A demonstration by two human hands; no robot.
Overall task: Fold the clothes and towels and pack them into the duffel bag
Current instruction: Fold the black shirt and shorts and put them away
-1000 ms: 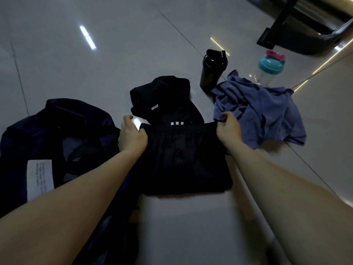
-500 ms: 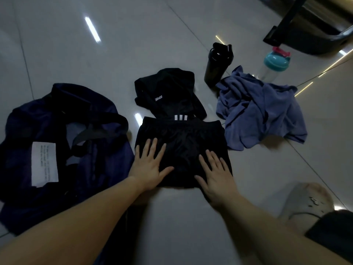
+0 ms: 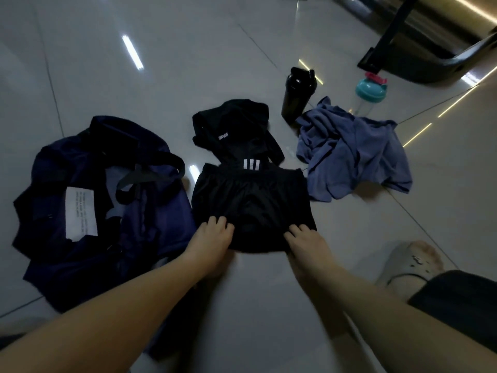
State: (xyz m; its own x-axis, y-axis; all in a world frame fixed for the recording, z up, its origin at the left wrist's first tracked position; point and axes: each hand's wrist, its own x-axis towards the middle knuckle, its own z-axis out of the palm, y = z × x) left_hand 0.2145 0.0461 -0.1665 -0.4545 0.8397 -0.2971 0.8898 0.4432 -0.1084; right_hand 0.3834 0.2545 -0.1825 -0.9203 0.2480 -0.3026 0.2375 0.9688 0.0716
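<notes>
Glossy grey floor tiles (image 3: 188, 63) are carrying: navy duffel bag (image 3: 161, 211), lying open at left, its white label (image 3: 80, 212) showing print too small to read; blue-grey garment (image 3: 349, 154), lying crumpled at right; black shorts (image 3: 250, 195), lying flat between them; black top (image 3: 236, 135) behind, showing three white stripes. Left hand (image 3: 212, 235) and right hand (image 3: 306, 240) are each gripping the near hem of the black shorts, fingers curled.
</notes>
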